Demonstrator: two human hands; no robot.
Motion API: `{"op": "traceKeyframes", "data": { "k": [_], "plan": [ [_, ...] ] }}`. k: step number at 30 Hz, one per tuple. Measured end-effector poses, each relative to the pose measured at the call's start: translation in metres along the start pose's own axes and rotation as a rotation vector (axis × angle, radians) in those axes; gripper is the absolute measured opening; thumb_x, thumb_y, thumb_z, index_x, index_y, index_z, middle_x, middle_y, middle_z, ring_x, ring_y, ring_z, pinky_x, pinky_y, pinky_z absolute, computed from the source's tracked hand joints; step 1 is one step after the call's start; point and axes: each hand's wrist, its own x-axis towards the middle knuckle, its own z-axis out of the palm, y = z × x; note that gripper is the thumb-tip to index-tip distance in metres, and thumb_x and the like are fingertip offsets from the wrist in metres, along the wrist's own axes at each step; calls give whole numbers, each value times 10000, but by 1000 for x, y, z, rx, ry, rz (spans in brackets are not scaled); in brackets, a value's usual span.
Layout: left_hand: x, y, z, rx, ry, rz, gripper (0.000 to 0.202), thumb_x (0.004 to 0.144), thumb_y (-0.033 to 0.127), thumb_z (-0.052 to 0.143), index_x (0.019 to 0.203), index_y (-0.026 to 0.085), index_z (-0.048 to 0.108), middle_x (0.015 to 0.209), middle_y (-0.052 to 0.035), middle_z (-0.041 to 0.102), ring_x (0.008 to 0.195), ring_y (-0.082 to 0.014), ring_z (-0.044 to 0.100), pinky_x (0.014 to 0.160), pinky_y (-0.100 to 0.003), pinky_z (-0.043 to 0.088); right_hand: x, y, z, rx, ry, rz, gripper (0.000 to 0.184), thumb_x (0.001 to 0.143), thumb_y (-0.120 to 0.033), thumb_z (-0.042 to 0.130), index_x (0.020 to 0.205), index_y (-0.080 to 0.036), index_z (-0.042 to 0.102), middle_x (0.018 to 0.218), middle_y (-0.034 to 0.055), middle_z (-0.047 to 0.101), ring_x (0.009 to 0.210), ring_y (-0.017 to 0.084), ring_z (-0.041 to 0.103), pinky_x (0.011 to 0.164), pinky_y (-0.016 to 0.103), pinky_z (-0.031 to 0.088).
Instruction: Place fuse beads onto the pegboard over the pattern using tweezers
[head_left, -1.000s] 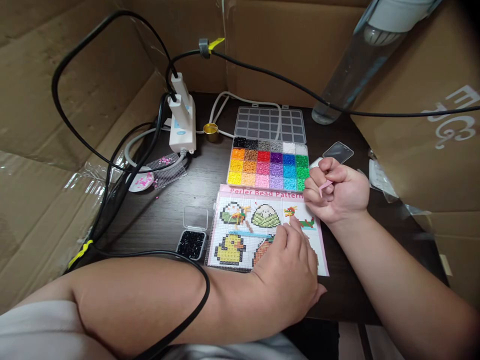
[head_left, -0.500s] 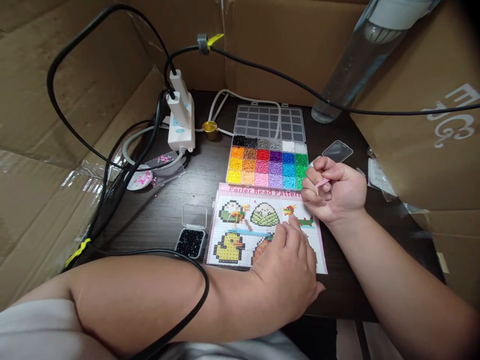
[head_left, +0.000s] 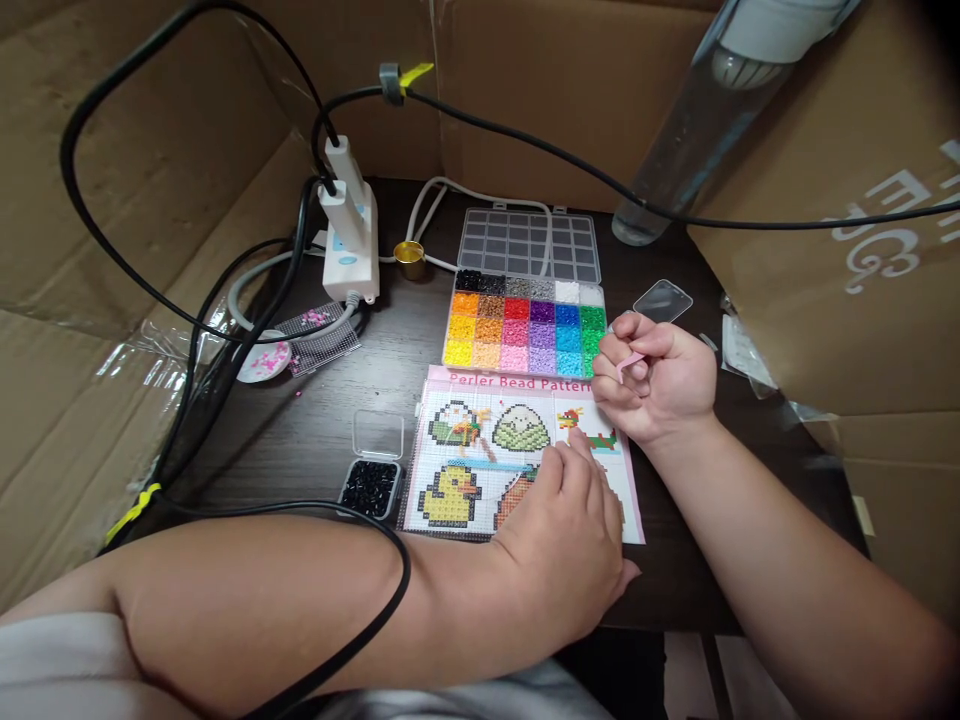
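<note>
Head view: black cables (head_left: 71, 160) loop down the left of the frame, one crossing the left forearm; yellow tie (head_left: 135, 510) at lower left. White round dish (head_left: 246, 370) with pink beads left of centre, just beside a clear gridded pegboard (head_left: 326, 350), also carrying pink beads. White power strip (head_left: 351, 260) at upper left-centre, two white plugs in it. Small clear square box (head_left: 395, 485) of black beads below that, lid up. Small gold round cup (head_left: 409, 268) right of the power strip.

White paper pattern sheet with pink border (head_left: 628, 485) at frame centre, pixel pictures incl. yellow duck. Clear plastic bead case (head_left: 480, 370) just above it, multicoloured beads sorted in compartments, lid folded back.

Left hand (head_left: 564, 530) palm down over right half of sheet, fingers loosely bent, index reaching toward the dragon picture; underside hidden, can't tell if it holds anything. Right hand (head_left: 660, 385) right of centre, curled into a fist around a thin pink bent strip (head_left: 628, 366), beside the bead case's lower right corner. Clear flat lid (head_left: 663, 300) above right hand; clear cylinder (head_left: 679, 140), white top, at upper right.
</note>
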Motion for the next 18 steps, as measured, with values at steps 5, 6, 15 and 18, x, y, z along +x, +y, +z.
{"op": "traceKeyframes", "data": {
  "k": [5, 6, 15, 18],
  "plan": [
    [0, -1, 0, 11, 10, -1, 709, 881, 591, 472, 1280, 20, 605, 1362, -319, 510, 1200, -408, 522, 949, -466, 341, 1, 1, -1, 3, -14, -13, 132, 586, -113, 505, 625, -192, 603, 383, -58, 416, 318, 59, 247, 296, 150, 194],
    [-1, -1, 0, 12, 13, -3, 711, 879, 593, 476, 1279, 20, 605, 1362, -317, 511, 1200, -407, 522, 951, -466, 340, 1, 1, -1, 3, -16, -12, 133, 587, -112, 504, 626, -192, 603, 383, -58, 418, 318, 59, 249, 295, 150, 195],
    [-2, 2, 0, 0, -1, -12, 714, 892, 577, 459, 1297, 1, 582, 1377, -322, 493, 1213, -414, 514, 959, -469, 333, 1, 0, -2, -10, -19, -7, 133, 582, -111, 503, 629, -197, 594, 384, -59, 423, 317, 63, 261, 294, 147, 212],
    [-2, 0, 0, -10, -5, -4, 701, 904, 569, 436, 1290, 1, 580, 1387, -318, 486, 1195, -404, 518, 926, -461, 354, 1, 0, -1, -10, 1, -10, 135, 574, -110, 502, 621, -197, 594, 378, -57, 418, 318, 65, 255, 292, 148, 206]
  ]
}}
